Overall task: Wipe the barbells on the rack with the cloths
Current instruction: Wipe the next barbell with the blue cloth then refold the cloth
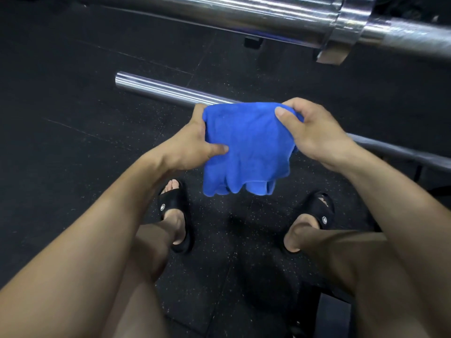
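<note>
Bright blue cloth (246,147), chrome barbells (170,92), black speckled floor (73,106).

Two hands (192,145) (314,132), one blue cloth (246,152), two chrome barbells (244,18) (166,90), two black sandals (175,206) (319,211).

Gym weight area, as I view it: black speckled rubber floor (73,93), a chrome barbell sleeve with collar (244,18) overhead, and a second chrome barbell (158,90) below it.
</note>
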